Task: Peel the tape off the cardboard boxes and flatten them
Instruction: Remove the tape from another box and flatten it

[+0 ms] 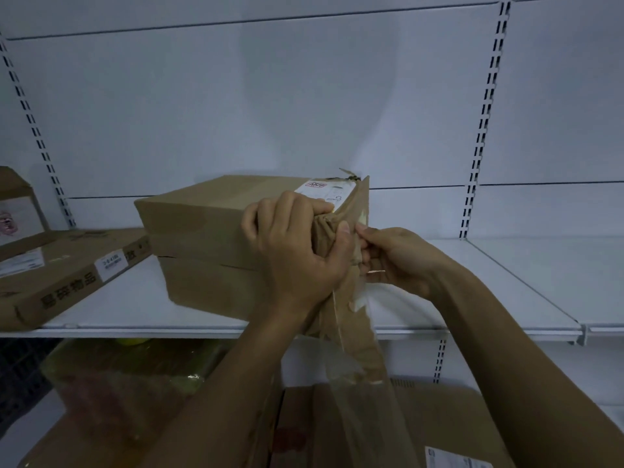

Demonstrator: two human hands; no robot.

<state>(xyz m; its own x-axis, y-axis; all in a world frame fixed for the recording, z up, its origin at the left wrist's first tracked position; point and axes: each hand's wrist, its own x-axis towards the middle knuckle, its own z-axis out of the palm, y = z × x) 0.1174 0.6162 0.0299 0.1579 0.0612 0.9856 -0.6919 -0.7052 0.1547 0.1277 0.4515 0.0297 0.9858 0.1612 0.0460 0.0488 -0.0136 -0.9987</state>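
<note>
A brown cardboard box (202,228) with a white shipping label on top stands on the white shelf (472,292). My left hand (297,244) grips its near right corner, fingers curled over the top edge and thumb on bunched tape. My right hand (398,258) is just right of that corner and pinches the peeled tape. A long strip of clear tape (354,339) with torn cardboard skin stuck to it hangs from the corner down past the shelf edge.
A flat cardboard box (67,275) with printed characters lies on the shelf to the left, with another box (17,204) behind it. Below the shelf are a plastic-wrapped package (118,383) and more cardboard boxes (439,427). The shelf's white back panel has slotted uprights.
</note>
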